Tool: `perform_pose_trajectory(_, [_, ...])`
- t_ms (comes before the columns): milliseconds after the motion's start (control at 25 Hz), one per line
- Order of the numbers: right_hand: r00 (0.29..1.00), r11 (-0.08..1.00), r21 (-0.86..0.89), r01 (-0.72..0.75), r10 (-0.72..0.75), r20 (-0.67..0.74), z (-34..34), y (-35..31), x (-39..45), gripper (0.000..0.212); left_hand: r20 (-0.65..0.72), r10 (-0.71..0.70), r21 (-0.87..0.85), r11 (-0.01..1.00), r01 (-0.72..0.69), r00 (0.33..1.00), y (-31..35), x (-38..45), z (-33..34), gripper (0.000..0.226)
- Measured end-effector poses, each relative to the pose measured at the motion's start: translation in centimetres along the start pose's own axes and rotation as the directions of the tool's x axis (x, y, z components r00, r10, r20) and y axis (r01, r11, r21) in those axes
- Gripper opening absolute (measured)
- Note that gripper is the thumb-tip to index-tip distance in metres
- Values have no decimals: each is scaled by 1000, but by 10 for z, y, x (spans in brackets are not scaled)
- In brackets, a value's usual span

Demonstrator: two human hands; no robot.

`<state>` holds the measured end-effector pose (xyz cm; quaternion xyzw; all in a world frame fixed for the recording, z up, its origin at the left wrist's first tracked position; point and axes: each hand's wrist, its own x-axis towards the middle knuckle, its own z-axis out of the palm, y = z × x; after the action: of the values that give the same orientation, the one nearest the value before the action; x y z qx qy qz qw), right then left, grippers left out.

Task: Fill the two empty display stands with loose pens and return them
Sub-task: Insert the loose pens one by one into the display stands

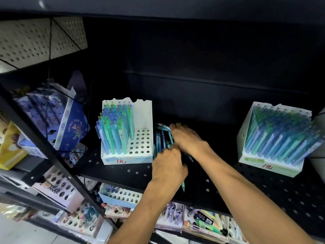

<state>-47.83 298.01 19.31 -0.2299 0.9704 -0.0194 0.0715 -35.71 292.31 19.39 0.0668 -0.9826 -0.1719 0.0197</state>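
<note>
Loose pens (162, 138) lie on black shelf (123, 171), right of half-filled stand (126, 156). Left hand (168, 167) fingers curled on the pile's near end, gripping a pen. Right hand (186, 136) fingers curled over its far end.

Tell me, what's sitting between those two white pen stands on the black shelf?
In the head view, loose pens lie beside the left stand, with the left hand and right hand on them. Toward the right stand, only bare shelf shows.

Blue gift boxes (70, 124) at left
</note>
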Motion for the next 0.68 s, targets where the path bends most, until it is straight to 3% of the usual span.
perform_pose_trajectory(160, [998,999,46,-24,26,-55,11,5,8,36,19,-18,-40,999,19,1000,-2,3,-2,34])
perform_pose_trajectory(320, [968,990,122,-69,96,-230,-6,16,20,31,30,-17,-65,998,19,999,-2,5,0,31])
perform_pose_trajectory(520, [988,986,99,-134,141,-62,1,16,46,35,41,-16,-114,993,21,999,-8,6,-1,30])
perform_pose_trajectory(680, [988,987,61,-146,148,-33,1,14,48,41,33,-21,-119,993,25,999,-9,5,-2,33])
